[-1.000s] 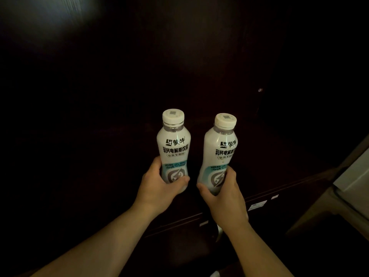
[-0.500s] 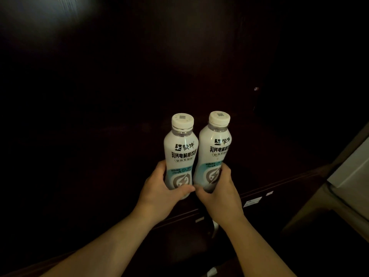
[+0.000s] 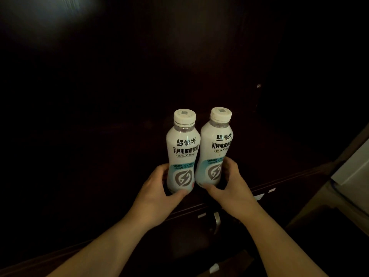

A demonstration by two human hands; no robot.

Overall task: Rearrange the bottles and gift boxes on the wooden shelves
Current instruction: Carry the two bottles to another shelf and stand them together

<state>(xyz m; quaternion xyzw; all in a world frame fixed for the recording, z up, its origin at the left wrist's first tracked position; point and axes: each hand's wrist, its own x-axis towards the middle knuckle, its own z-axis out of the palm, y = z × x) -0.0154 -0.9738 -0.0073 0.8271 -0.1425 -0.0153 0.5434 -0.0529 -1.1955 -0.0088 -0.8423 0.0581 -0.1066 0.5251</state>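
Note:
Two white drink bottles with cream caps and black print stand upright, side by side and touching, over the dark wooden shelf (image 3: 279, 160). My left hand (image 3: 157, 194) wraps the base of the left bottle (image 3: 182, 150). My right hand (image 3: 229, 186) wraps the base of the right bottle (image 3: 216, 148). Whether the bottle bases rest on the shelf board is hidden by my fingers. No gift boxes show in the dark.
The shelf's front edge (image 3: 289, 179) runs diagonally with small white labels on it. A metal handle (image 3: 216, 221) hangs below the edge. A pale cabinet or appliance (image 3: 353, 170) stands at the right. The back of the shelf is too dark to read.
Both hands have brought the two bottles together from a gap apart until they touch. The right bottle has straightened from a tilt to nearly upright.

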